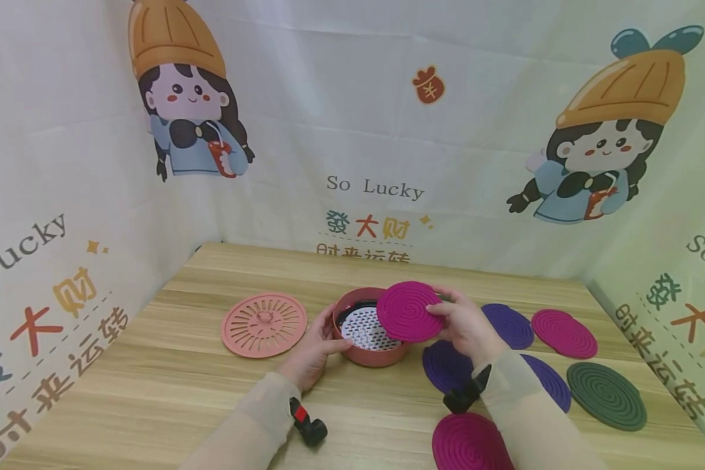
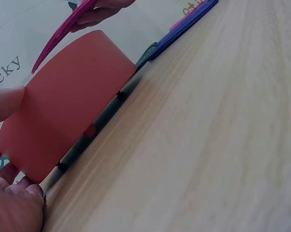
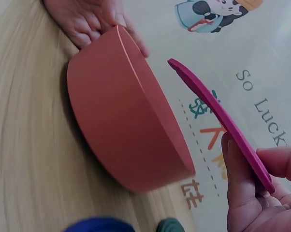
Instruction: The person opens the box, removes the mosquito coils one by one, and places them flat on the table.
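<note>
My right hand [image 1: 467, 323] pinches a flat magenta mosquito coil [image 1: 409, 312] by its right edge. The coil is tilted above the right side of a round red-orange holder [image 1: 376, 358] and hides part of its inside. A white perforated plate [image 1: 365, 328] with a dark rim shows within the holder, which sits upright on the table. With thumb and fingers spread round its wall, my left hand [image 1: 314, 352] grips the holder's left side. In the right wrist view the coil [image 3: 223, 123] is apart from the holder [image 3: 121, 116], the thumb and fingers on opposite faces.
A salmon slotted lid [image 1: 264, 325] lies at the left on the wooden table [image 1: 170, 378]. To the right lie several coils: purple [image 1: 508, 326], magenta [image 1: 564, 333] and dark green [image 1: 607, 395]. Another magenta coil [image 1: 470, 444] is at the front, partly under the right forearm. Printed cloth hangs behind.
</note>
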`<action>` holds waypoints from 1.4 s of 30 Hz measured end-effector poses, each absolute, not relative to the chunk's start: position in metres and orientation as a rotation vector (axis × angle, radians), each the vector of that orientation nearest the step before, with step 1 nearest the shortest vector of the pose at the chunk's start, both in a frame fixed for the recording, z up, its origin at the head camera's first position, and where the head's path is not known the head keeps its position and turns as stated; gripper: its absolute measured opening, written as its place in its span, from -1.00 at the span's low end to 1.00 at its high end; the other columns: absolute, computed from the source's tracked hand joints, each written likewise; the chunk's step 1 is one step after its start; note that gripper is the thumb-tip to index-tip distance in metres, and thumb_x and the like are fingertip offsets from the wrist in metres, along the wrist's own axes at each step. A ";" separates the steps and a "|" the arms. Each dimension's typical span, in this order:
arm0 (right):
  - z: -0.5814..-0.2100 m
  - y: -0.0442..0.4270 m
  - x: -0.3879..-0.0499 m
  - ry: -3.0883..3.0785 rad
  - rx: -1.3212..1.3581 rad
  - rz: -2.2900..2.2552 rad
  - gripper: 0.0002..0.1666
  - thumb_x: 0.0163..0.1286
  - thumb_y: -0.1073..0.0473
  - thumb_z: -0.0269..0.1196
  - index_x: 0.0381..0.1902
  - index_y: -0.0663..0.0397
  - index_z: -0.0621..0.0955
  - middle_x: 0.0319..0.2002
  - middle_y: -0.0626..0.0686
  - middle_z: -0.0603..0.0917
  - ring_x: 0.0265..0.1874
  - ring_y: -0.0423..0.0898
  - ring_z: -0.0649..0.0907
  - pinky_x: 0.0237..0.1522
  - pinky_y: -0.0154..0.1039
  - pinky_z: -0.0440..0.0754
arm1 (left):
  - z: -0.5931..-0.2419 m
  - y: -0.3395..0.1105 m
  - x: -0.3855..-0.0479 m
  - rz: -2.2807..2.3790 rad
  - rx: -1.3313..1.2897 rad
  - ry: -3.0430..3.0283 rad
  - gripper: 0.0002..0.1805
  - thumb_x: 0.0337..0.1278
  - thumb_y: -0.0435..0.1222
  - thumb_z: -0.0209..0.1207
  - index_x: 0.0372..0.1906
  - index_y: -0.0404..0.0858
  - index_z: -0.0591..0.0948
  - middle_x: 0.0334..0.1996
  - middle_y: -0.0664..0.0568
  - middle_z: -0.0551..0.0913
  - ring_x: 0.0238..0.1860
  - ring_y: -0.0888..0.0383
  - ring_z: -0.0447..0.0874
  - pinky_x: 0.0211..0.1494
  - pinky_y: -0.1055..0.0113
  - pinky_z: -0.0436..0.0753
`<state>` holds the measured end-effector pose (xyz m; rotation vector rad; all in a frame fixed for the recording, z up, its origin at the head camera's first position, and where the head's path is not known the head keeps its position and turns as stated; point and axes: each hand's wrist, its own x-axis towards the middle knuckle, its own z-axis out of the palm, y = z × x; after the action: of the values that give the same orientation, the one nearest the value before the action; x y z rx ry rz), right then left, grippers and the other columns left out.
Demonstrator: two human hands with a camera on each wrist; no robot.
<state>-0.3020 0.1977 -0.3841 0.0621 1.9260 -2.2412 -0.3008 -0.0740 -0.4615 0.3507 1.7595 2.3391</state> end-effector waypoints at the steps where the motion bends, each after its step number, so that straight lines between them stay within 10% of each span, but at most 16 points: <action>1: -0.384 0.201 -0.300 1.922 0.050 -2.239 -0.32 0.38 0.45 0.05 0.43 0.23 0.17 -0.30 -0.05 0.66 -0.45 -0.21 0.68 -0.39 -0.29 0.66 | -0.461 -0.074 -0.301 2.340 0.350 1.760 -0.07 0.06 -0.63 0.14 0.50 -0.32 -0.04 0.50 -0.20 -0.04 0.51 -0.05 -0.18 0.50 0.12 -0.07; 33: -0.403 0.303 -0.239 1.890 0.023 -2.150 -0.42 0.39 0.36 0.10 0.29 -0.01 0.20 -0.23 -0.10 0.67 -0.35 -0.21 0.70 -0.29 -0.28 0.68 | -0.462 -0.073 -0.301 2.335 0.343 1.781 -0.08 0.05 -0.62 0.15 0.50 -0.29 0.00 0.50 -0.19 0.00 0.51 -0.04 -0.16 0.50 0.12 -0.07; 42: -0.414 0.335 -0.222 1.820 -0.075 -2.106 -0.60 0.44 0.32 0.07 0.06 -0.34 0.43 -0.12 -0.11 0.62 -0.24 -0.22 0.68 -0.21 -0.27 0.66 | -0.461 -0.074 -0.301 2.338 0.333 1.786 -0.09 0.05 -0.63 0.15 0.50 -0.29 0.01 0.49 -0.19 0.01 0.51 -0.05 -0.15 0.50 0.10 -0.06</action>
<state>-0.2216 0.3351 -0.4143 -0.0752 1.8205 -2.1064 -0.3014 -0.0742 -0.4608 0.3333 1.7856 2.3377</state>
